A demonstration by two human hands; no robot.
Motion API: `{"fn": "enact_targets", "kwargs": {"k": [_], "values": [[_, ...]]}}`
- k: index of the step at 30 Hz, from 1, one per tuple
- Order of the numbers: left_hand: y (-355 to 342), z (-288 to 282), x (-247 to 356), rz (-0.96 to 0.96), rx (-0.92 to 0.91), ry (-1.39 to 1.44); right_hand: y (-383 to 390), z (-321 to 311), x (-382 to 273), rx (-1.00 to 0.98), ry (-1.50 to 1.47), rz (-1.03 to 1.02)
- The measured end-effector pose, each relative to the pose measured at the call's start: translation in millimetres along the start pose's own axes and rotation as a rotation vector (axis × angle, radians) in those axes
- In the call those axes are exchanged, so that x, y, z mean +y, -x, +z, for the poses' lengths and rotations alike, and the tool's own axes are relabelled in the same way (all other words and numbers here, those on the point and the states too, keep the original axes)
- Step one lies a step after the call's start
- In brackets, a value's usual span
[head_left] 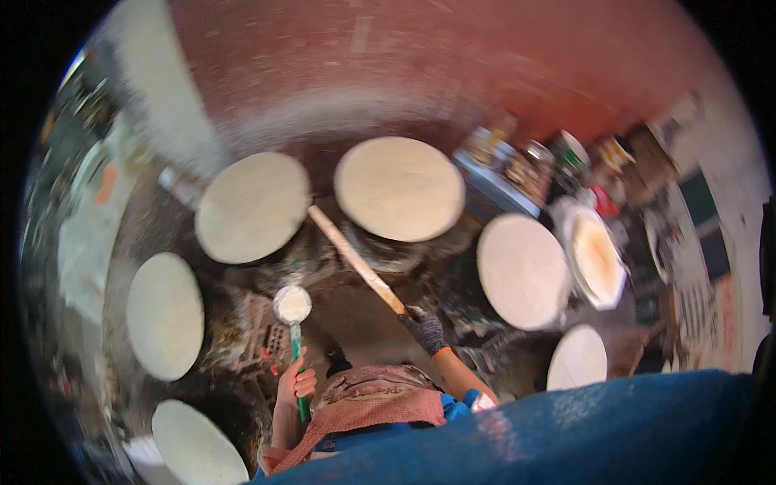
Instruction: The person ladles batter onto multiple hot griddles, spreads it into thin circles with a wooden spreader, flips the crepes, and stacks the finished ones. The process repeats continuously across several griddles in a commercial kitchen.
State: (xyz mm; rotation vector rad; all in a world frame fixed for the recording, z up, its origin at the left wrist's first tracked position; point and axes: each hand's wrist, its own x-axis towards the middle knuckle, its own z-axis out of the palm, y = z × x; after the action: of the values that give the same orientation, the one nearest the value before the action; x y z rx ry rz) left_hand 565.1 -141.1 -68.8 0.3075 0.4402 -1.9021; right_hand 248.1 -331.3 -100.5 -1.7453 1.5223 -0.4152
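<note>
The person's bare left hand point(297, 385) is closed around the handle of a green-handled round ladle point(296, 343), which contains a whitish substance and is in front of the body. The right hand point(425, 331), wearing a dark grey glove, grips the near end of a long flat wooden stick point(356, 259). Its far end appears just beside a large pale round disc point(253, 208); whether they touch, one cannot tell.

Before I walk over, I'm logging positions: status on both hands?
Left hand: gripping green-handled ladle. Right hand, gloved: wooden stick. Stick's far end between two pale discs.
</note>
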Motion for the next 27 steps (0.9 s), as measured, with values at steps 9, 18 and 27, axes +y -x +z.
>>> {"fn": "enact_targets", "kwargs": {"k": [9, 18, 27], "values": [[-70, 45, -174, -0.351, 0.087, 0.143, 191, -137, 177, 0.274, 0.234, 0.144], [-100, 54, -241, -0.588, 0.142, 0.019, 290, -153, 256, 0.751, -0.194, 0.568], [-41, 47, -229, -0.47, 0.221, -0.13, 126, -129, 231, 0.522, 0.099, 0.211]]}}
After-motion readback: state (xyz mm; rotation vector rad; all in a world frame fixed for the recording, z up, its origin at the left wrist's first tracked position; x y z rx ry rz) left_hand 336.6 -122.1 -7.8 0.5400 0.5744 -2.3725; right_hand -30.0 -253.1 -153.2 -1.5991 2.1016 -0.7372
